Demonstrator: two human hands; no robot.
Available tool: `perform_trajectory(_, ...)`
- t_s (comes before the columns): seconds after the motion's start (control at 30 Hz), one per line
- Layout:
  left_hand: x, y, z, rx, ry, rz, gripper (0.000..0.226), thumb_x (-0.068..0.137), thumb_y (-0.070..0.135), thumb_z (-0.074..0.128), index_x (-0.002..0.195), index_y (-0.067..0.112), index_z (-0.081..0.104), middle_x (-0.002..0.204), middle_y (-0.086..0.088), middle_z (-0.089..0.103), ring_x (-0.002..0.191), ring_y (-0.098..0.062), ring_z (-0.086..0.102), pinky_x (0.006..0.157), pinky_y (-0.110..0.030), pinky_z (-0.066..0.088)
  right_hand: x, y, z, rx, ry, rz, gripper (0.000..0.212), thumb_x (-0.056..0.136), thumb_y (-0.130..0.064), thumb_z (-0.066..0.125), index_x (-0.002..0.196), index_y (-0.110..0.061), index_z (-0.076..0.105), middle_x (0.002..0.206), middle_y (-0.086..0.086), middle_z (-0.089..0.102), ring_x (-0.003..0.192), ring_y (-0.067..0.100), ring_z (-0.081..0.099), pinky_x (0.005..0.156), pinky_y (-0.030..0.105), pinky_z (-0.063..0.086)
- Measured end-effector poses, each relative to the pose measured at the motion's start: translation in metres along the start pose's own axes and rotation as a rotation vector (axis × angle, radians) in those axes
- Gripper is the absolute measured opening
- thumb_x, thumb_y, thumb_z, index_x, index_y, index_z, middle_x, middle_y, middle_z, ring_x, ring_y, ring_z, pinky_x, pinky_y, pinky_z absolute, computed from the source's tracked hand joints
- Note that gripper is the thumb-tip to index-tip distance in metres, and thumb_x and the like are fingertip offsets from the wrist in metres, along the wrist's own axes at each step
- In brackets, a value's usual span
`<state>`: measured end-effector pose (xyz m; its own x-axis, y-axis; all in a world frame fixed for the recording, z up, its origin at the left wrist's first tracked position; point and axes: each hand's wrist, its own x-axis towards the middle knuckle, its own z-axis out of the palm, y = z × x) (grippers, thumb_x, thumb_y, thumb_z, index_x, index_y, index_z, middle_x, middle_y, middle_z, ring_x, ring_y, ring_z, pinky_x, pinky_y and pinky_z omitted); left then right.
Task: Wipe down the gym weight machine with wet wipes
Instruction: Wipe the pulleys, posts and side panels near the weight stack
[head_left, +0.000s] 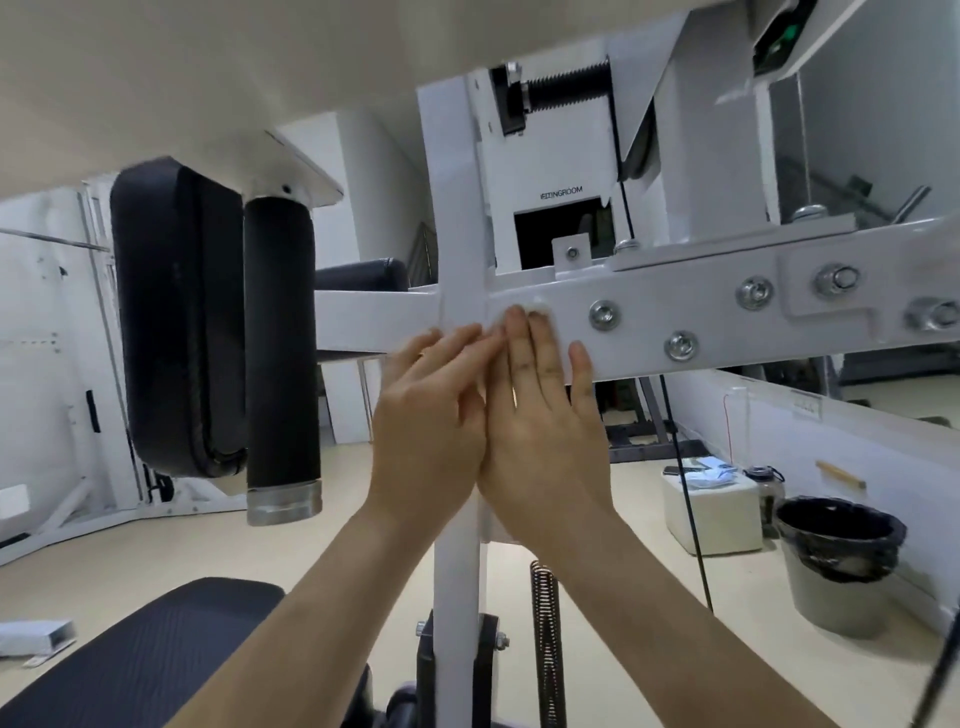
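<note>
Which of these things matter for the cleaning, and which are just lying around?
In use: wet wipe, white machine beam, left hand, right hand.
Lying about: lined bin, white box, bottle.

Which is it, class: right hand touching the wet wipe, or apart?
Touching. Head view: the right hand lies with straight fingers on the wet wipe, pressing it against the white crossbeam.

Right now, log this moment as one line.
stage: wiping | right hand: flat, presses wipe on white crossbar | left hand: flat beside it, fingers straight
</note>
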<state>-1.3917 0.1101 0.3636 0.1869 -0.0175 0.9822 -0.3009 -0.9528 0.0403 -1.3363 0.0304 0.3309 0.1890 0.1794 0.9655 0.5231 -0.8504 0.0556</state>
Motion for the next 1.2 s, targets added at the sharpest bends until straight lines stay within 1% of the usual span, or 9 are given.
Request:
perform_trajectory(0.17,0.016,-0.019,-0.013,0.001,0.075,-0.082,0.037,0.093,0.001,0.053,0.126,0.013,0.065,0.126,-0.005,0.062,0.113,-0.013,0.056,0.101,-0.007,0.035,0.035,-0.028,-0.003,0.008,-0.092,-0.08,0.071,0.098,-0.03,0.023,0.151,-0.002,-0.015,0.159,0.019,-0.02,0.146,0.032,-0.024,0.12,0.046,-0.013)
perform_trajectory(0.27,0.018,-0.026,-0.016,0.018,0.103,-0.119,0.047,0.084,-0.009,0.051,0.123,0.012,0.065,0.12,-0.007,0.06,0.105,-0.008,0.055,0.1,-0.021,0.045,0.036,-0.03,0.005,-0.003,-0.039,-0.131,0.064,0.1,-0.029,0.021,0.154,-0.002,-0.001,0.163,0.016,-0.007,0.15,0.029,-0.013,0.121,0.045,-0.009)
perform_trajectory(0.37,0.014,-0.015,0.004,0.011,0.071,0.056,0.036,0.087,0.001,0.052,0.118,0.011,0.066,0.109,-0.009,0.062,0.093,-0.023,0.062,0.086,-0.034,0.052,0.02,0.0,0.001,-0.037,0.013,-0.061,0.065,0.092,-0.028,0.02,0.153,-0.004,0.02,0.162,0.015,0.011,0.151,0.029,0.002,0.12,0.047,0.0)
perform_trajectory(0.53,0.018,-0.003,0.025,0.041,0.035,0.25,0.027,0.093,0.013,0.054,0.115,0.008,0.068,0.1,-0.009,0.065,0.088,-0.027,0.061,0.081,-0.028,0.047,0.007,0.026,-0.011,-0.114,0.002,0.075,0.07,0.099,-0.035,0.04,0.153,0.002,0.017,0.161,0.021,0.01,0.15,0.033,0.005,0.12,0.049,-0.003)
perform_trajectory(0.7,0.019,-0.023,0.005,0.203,0.091,0.25,0.031,0.096,0.011,0.046,0.122,0.006,0.064,0.106,-0.016,0.057,0.087,-0.027,0.054,0.074,-0.032,0.048,0.016,-0.003,-0.006,-0.106,-0.075,-0.12,0.068,0.095,-0.034,0.042,0.154,-0.008,0.022,0.162,0.011,0.017,0.151,0.026,0.003,0.116,0.054,-0.004)
perform_trajectory(0.8,0.017,-0.02,0.007,0.212,-0.005,0.32,0.04,0.089,0.001,0.061,0.129,0.008,0.06,0.109,-0.014,0.056,0.083,-0.025,0.058,0.068,-0.034,0.051,0.008,0.011,-0.014,-0.097,-0.066,-0.097,0.067,0.091,-0.033,0.051,0.151,-0.01,0.032,0.158,0.008,0.03,0.151,0.022,0.012,0.115,0.055,0.004)
perform_trajectory(0.9,0.017,-0.001,0.03,0.223,-0.068,0.448,0.039,0.089,0.001,0.064,0.128,0.004,0.06,0.115,-0.013,0.06,0.095,-0.025,0.057,0.079,-0.029,0.046,-0.014,0.033,-0.022,-0.094,-0.076,0.089,0.075,0.087,-0.025,0.053,0.153,-0.005,0.022,0.161,0.011,0.021,0.151,0.022,0.011,0.113,0.053,0.011)
perform_trajectory(1.0,0.013,0.009,0.044,0.123,-0.052,0.44,0.03,0.091,0.004,0.062,0.12,-0.004,0.062,0.116,-0.018,0.062,0.104,-0.027,0.053,0.091,-0.028,0.043,-0.024,0.037,-0.022,-0.123,-0.077,0.114,0.078,0.087,-0.021,0.05,0.154,-0.004,0.015,0.163,0.012,0.012,0.152,0.023,0.002,0.114,0.052,0.007)
perform_trajectory(1.2,0.017,0.01,0.038,0.075,-0.132,0.491,0.011,0.089,0.007,0.06,0.096,0.006,0.068,0.107,-0.012,0.06,0.089,-0.026,0.057,0.072,-0.031,0.05,-0.025,0.037,-0.021,-0.151,-0.103,0.28,0.074,0.089,-0.019,0.038,0.153,0.002,0.008,0.162,0.02,0.006,0.151,0.029,0.002,0.115,0.046,0.008)
